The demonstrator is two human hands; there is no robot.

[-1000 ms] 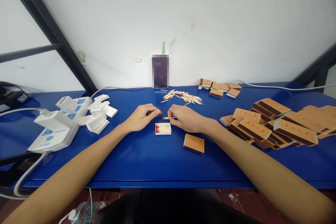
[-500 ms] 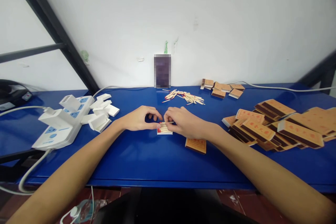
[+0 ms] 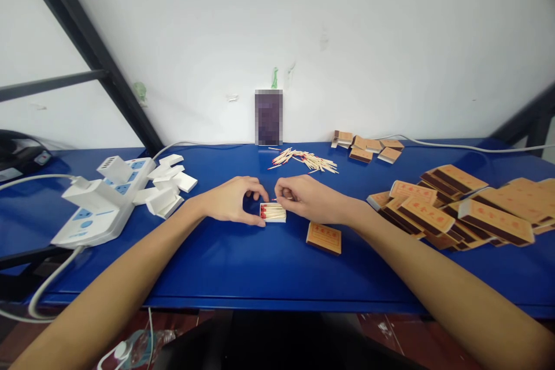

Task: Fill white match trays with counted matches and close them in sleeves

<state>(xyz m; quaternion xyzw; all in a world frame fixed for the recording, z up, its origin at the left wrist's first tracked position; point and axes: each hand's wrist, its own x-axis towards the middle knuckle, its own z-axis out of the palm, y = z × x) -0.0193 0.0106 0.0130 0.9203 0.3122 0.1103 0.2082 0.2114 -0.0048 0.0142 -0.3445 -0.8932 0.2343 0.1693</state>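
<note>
A small white matchbox tray lies on the blue table, filled with matches whose red heads point left. My left hand curves round its left end, thumb at the front corner and fingertips at the back edge, steadying it. Over the tray's right end, my right hand pinches a match, its red head just showing at the fingertips. An orange matchbox sleeve lies below my right hand. Behind both hands is a loose heap of matches.
Many orange matchbox sleeves are piled at the right, with smaller orange pieces near the wall. White trays lie at the left beside a power strip with plugs and cables. A dark pixelated panel stands against the wall.
My right hand has shifted slightly right, uncovering more of the tray. My left thumb has moved from over the match heads down to the tray's front corner.
</note>
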